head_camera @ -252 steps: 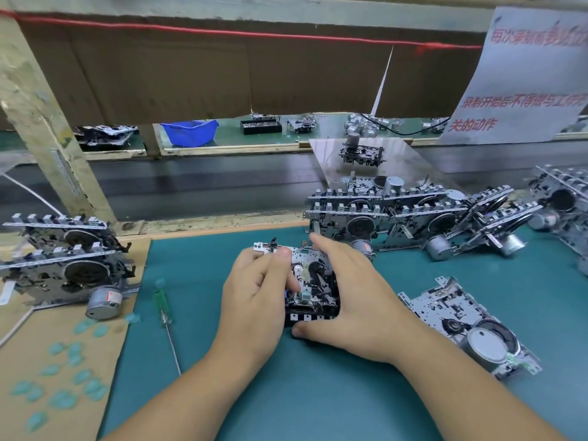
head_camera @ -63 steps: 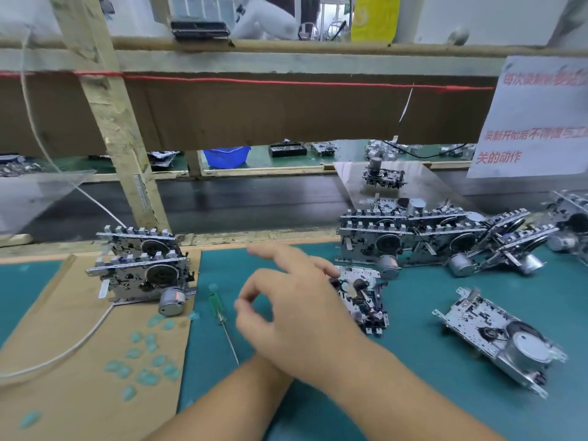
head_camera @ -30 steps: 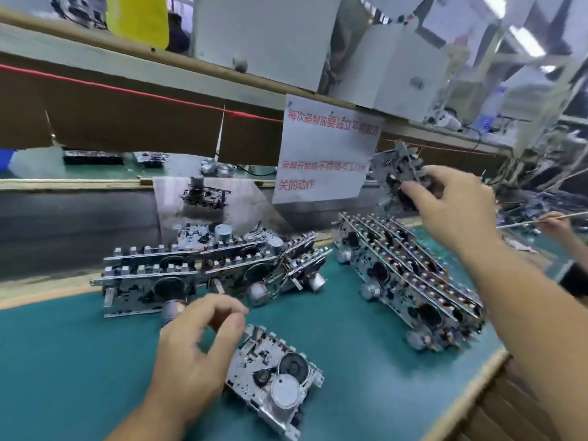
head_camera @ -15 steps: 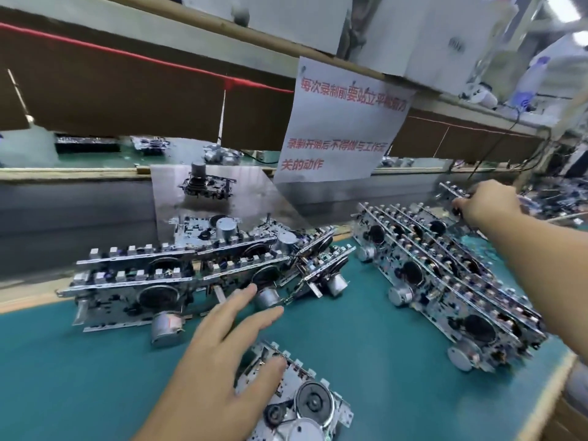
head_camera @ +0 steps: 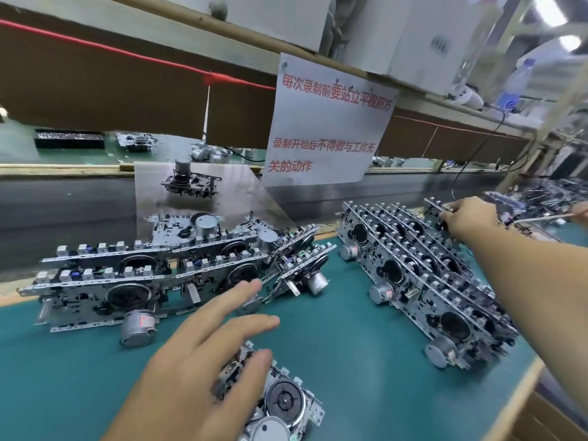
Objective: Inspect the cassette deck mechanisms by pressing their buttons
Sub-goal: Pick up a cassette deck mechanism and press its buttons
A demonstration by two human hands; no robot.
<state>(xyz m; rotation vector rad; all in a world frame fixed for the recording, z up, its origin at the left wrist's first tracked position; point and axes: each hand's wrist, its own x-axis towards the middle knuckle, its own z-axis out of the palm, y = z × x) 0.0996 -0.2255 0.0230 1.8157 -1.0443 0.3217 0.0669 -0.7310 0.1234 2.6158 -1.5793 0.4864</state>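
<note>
Green bench mat (head_camera: pixel 350 361); brown cardboard panel (head_camera: pixel 95 90); white paper sign (head_camera: pixel 327 122).

Both arms are bare as far as they show, with no sleeve or cuff coming into sight on either forearm. The left hand (head_camera: pixel 191 370) has no glove, ring or band, and its fingers (head_camera: pixel 251 289) are uncovered to the tips. The right hand (head_camera: pixel 467 216) looks just as bare, with no watch at the wrist, though it is small and somewhat blurred, so a thin ring could escape notice.
</note>
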